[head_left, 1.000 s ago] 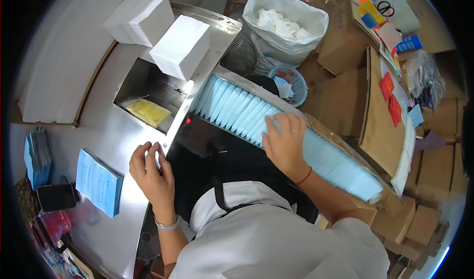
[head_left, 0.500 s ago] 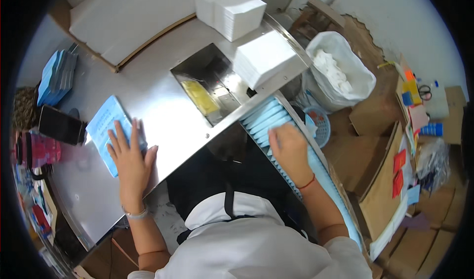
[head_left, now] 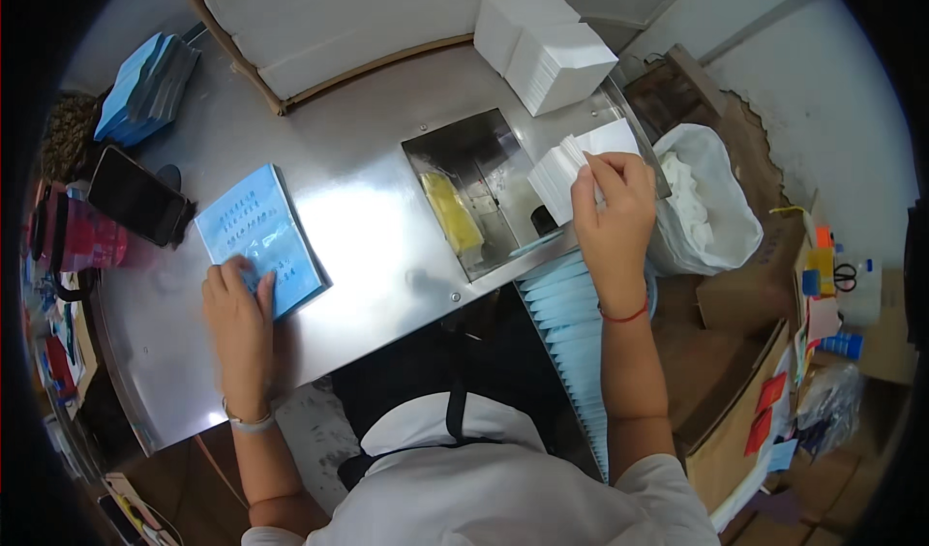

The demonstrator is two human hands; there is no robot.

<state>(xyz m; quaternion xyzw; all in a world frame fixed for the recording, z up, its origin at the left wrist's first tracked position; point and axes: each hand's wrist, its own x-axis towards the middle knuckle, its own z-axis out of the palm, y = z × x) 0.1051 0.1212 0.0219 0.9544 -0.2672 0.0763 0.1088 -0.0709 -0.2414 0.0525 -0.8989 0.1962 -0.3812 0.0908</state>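
Note:
On the metal table lies a flat blue packet (head_left: 254, 207) with dark writing on it. My left hand (head_left: 237, 314) has bent fingers and thumb closed on the packet's near edge. My right hand (head_left: 619, 198) reaches over the table's right side, thumb and fingers pinching the top of the white sheets (head_left: 556, 180) in a stack there. Some of these sheets stand fanned under the fingertips; how many are held is hidden. Below my right forearm, a long row of light-blue folded packets (head_left: 571, 328) stands in a trough beside the table.
A recess (head_left: 498, 145) in the table holds a yellow packet (head_left: 450, 212). More white stacks (head_left: 561, 62) stand behind. At left are a pile of blue packets (head_left: 145, 91), a phone (head_left: 135, 198) and a pink jug (head_left: 92, 236). A lined bin (head_left: 716, 227) and cardboard boxes are at right.
My right hand has moved up from the row of light-blue packets to the white stack. My left hand's spread fingers have drawn back and bent at the blue packet's near edge. The view has shifted.

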